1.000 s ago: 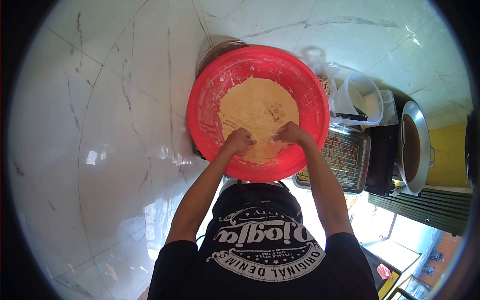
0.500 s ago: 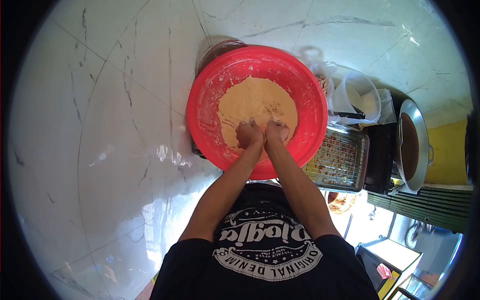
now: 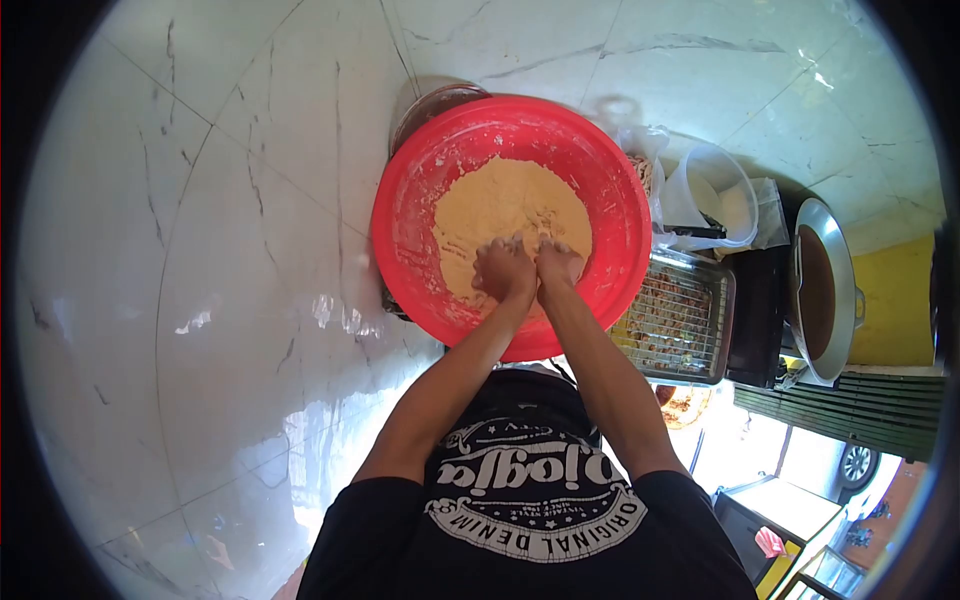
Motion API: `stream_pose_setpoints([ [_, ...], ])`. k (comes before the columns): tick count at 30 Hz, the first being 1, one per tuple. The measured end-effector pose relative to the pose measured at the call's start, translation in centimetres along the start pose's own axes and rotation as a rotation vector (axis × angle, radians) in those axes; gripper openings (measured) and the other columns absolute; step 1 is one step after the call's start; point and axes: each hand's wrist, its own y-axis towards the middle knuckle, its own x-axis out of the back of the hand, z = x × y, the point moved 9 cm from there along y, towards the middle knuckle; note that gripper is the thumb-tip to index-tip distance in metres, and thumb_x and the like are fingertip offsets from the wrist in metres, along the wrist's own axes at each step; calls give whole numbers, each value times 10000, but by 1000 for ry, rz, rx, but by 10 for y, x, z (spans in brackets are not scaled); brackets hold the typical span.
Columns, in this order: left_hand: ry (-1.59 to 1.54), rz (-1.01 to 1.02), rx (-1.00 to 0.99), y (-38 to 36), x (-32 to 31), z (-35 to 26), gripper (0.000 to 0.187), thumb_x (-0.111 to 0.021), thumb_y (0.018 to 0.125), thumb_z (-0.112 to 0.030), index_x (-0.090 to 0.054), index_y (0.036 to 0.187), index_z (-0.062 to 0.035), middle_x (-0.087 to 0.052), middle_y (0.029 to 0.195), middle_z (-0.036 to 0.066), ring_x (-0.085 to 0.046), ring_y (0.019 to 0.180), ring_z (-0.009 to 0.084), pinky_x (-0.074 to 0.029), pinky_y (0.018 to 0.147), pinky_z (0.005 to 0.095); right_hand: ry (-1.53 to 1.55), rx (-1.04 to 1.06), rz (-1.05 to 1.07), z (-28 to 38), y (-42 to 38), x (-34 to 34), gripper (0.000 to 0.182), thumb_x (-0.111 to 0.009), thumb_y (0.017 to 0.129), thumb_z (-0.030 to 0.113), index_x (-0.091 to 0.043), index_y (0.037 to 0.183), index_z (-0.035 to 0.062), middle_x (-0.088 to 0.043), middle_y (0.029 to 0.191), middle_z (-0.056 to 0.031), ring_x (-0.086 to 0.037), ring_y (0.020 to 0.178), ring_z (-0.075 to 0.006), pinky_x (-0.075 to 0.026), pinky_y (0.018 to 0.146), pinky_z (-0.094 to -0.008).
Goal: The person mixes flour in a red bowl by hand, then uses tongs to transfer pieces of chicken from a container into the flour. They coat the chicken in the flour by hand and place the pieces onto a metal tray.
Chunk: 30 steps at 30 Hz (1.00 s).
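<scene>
A wide red basin (image 3: 405, 215) holds a bed of pale yellow flour (image 3: 505, 190), with flour smeared up its inner wall. Both forearms reach into it from the near side. My left hand (image 3: 505, 268) is closed with curled fingers, low in the flour. Right beside it, wrists almost touching, my right hand (image 3: 558, 264) is closed too. White flour coats the fingertips. Whatever lies inside the fingers is hidden. Just beyond my right hand the flour surface is broken and lumpy.
Right of the basin stands a metal tray with a wire rack (image 3: 680, 315) over small brown bits. Behind it are a clear plastic tub (image 3: 712, 195) and a plastic bag (image 3: 645, 150). Farther right sits a large wok (image 3: 845, 300) of brown liquid. Tiled wall (image 3: 270, 200) rises behind.
Both hands have shifted slightly to the right within the flour, still side by side and closed. The basin appears in nearly the same place.
</scene>
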Motion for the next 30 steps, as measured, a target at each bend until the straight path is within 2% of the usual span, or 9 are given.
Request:
stream_pose_setpoints([
  [5,-141,232,-283,18,-20,-25,311,-583,851,-335,-637,1021,-80,-561,1137,138,-517,1094,314,-390,862,513,-121,-4,183,18,4,0,261,-613,812,206,-641,918,-31,-665,877,-161,-637,806,-229,-484,721,-343],
  [7,232,420,-401,24,-35,-9,312,-610,823,-277,-633,1046,-60,-543,1203,155,-492,1152,324,-415,892,515,-823,381,63,37,5,3,295,-572,803,172,-607,1014,-32,-636,1028,-215,-627,977,-311,-499,806,-373],
  [8,403,557,-420,25,-42,4,338,-641,794,-258,-626,1053,-41,-552,1198,174,-509,1142,319,-431,899,491,-813,381,59,33,9,6,295,-572,803,172,-607,1014,-32,-636,1028,-215,-627,977,-311,-499,806,-373],
  [10,587,705,-431,20,-45,36,370,-671,764,-239,-619,1059,-23,-561,1193,192,-527,1133,314,-447,906,468,-1208,571,733,-11,-20,-29,329,-564,772,113,-576,1070,-26,-590,1114,-247,-585,1050,-358,-499,839,-406],
  [13,744,1009,-596,0,-61,59,434,-718,712,-232,-610,1069,-10,-604,1120,210,-574,1079,319,-472,891,418,-1536,460,891,-46,-33,-38,343,-578,746,86,-583,1073,-15,-600,1104,-240,-593,1037,-359,-498,840,-413],
  [17,607,910,-499,12,-45,55,426,-744,687,-228,-628,1057,-51,-640,1048,189,-613,1000,332,-491,843,396,-1511,438,728,-34,-11,-29,428,-751,679,208,-619,1029,1,-644,972,-214,-617,961,-344,-504,808,-391],
  [21,446,836,-390,30,-27,44,324,-705,742,-252,-653,986,-46,-649,1010,179,-624,960,325,-490,812,407,-1429,495,673,7,-8,-17,357,-738,696,159,-628,988,-15,-667,943,-177,-647,915,-264,-519,757,-336],
  [23,406,802,-387,34,-24,42,310,-683,765,-252,-656,979,-30,-651,987,187,-628,945,328,-489,796,408,-922,105,880,14,-20,-15,287,-734,705,119,-647,954,5,-680,897,-104,-642,796,-163,-501,663,-271],
  [30,-44,821,-435,32,-22,29,313,-651,810,-226,-643,971,43,-656,803,165,-644,747,193,-475,672,302,-834,168,996,33,-16,-13,292,-766,711,166,-663,954,40,-652,784,-22,-524,610,-90,-418,523,-253],
])
